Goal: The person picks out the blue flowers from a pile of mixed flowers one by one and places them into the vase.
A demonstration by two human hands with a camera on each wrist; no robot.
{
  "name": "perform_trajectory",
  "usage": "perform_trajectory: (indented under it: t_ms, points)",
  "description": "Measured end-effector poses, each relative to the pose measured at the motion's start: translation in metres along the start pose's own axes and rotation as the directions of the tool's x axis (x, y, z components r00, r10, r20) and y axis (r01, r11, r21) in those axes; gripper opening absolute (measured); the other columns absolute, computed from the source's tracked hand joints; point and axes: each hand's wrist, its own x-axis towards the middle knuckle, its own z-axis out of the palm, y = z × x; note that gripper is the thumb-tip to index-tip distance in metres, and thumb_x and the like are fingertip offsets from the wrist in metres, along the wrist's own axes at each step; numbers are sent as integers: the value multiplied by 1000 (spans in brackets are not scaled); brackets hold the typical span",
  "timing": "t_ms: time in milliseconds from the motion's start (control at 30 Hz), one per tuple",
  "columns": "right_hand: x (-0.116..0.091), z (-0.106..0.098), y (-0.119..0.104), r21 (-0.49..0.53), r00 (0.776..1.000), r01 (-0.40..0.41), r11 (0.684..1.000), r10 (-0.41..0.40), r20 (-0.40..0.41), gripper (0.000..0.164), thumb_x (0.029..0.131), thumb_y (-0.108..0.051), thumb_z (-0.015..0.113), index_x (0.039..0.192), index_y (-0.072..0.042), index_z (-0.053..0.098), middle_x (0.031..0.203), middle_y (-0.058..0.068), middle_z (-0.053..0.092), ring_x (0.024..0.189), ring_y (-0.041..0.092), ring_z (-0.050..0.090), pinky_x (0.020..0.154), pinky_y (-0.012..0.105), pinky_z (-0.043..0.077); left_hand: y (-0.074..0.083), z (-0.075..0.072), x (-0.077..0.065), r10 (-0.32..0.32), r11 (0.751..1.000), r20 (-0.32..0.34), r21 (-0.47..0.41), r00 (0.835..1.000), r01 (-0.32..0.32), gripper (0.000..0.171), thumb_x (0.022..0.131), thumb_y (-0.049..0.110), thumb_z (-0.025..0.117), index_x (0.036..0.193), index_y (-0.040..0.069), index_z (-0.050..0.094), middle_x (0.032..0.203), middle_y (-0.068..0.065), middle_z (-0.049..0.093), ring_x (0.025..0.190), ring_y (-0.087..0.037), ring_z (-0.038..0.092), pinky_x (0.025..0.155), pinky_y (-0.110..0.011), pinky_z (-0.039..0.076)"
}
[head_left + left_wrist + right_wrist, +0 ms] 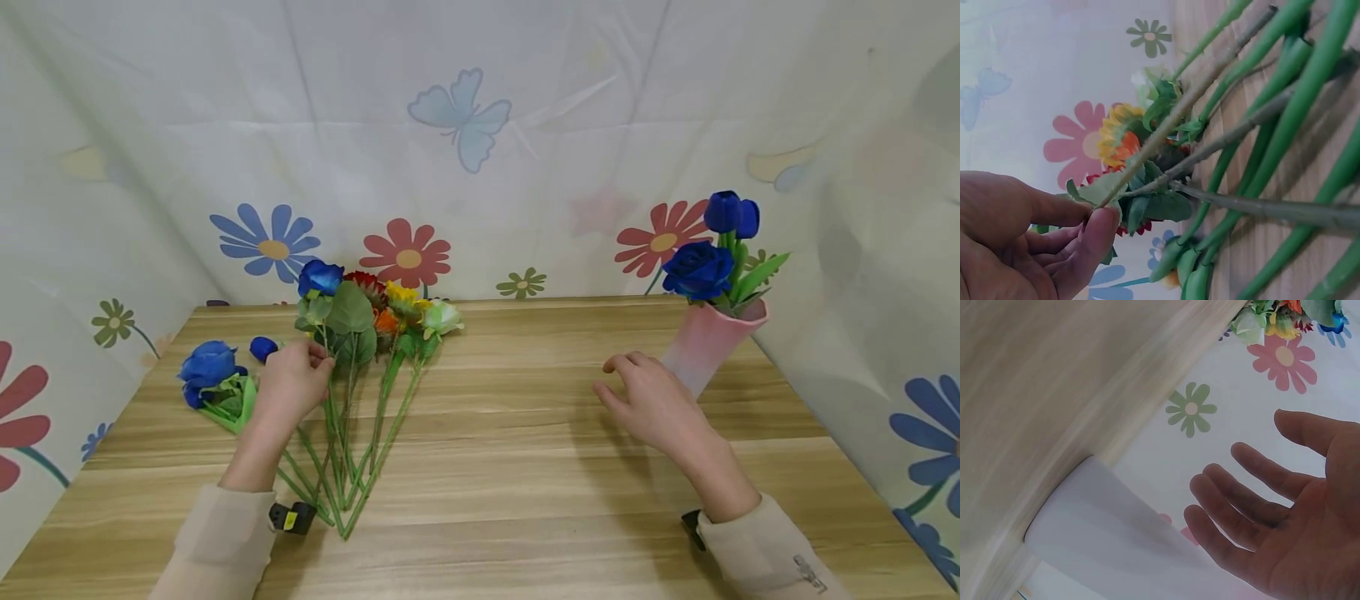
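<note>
My left hand [294, 377] pinches a thin brownish stem [1166, 128] between thumb and fingertips, beside broad green leaves [351, 310]. A blue rose [321, 277] stands out just above those leaves; which flower head the pinched stem bears, I cannot tell. Long green stems [390, 417] of the bunch fan toward the table's front. My right hand [660, 404] hovers with loosely bent, spread fingers and holds nothing. Close by it is a pink-and-white vase [712, 337], holding a dark blue rose [699, 271] and blue tulips [723, 212]. The right wrist view shows its pale lower part [1116, 531].
Red, orange and yellow flowers [405, 302] and a whitish one [442, 317] lie in the bunch at the back. Further left are another blue rose [210, 364] and a small blue bud [262, 348]. A flower-printed cloth [540, 167] hangs behind the wooden table [510, 467].
</note>
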Motion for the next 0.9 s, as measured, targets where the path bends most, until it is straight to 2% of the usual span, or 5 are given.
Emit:
perform_trajectory:
  t_ms: [133, 267, 467, 700, 900]
  points:
    - [0, 0, 0, 2, 1000, 4, 1000, -4, -3, 27, 98, -21, 71, 109, 3, 68, 108, 22, 68, 98, 38, 66, 83, 53, 55, 5, 0, -1, 6, 1000, -29, -16, 1000, -6, 26, 105, 11, 57, 119, -11, 62, 103, -25, 69, 60, -20, 67, 56, -35, 53]
    - [0, 0, 1, 2, 1000, 4, 1000, -4, -2, 27, 98, -21, 71, 109, 4, 68, 108, 23, 68, 99, 39, 66, 84, 53, 55, 9, 1, -1, 18, 998, -20, -53, 1000, -19, 28, 105, 10, 58, 124, -10, 60, 109, -27, 67, 68, -27, 72, 58, -35, 55]
    - [-1, -1, 0, 7, 1000, -4, 1000, 4, 10, 28, 99, -21, 70, 110, 4, 68, 111, 23, 67, 102, 39, 66, 86, 54, 54, 15, 4, -1, 70, 990, -22, -118, 997, -72, 28, 103, 6, 61, 126, -10, 58, 108, -25, 65, 70, -31, 72, 57, -33, 57]
    - [0, -1, -1, 11, 1000, -7, 1000, 7, 18, 28, 99, -22, 70, 110, 3, 68, 111, 23, 68, 103, 39, 66, 87, 54, 54, 29, 14, -6, 130, 983, -52, -125, 990, -136, 25, 102, 7, 63, 123, -7, 61, 103, -21, 68, 63, -24, 70, 50, -31, 52]
    - [0, 0, -2, 18, 1000, -9, 1000, 8, 30, 27, 99, -21, 70, 111, 3, 68, 110, 22, 68, 102, 39, 66, 87, 54, 54, 43, 30, -6, 136, 978, -27, -159, 990, -139, 23, 102, 8, 64, 121, -4, 62, 101, -18, 70, 66, -27, 70, 51, -31, 51]
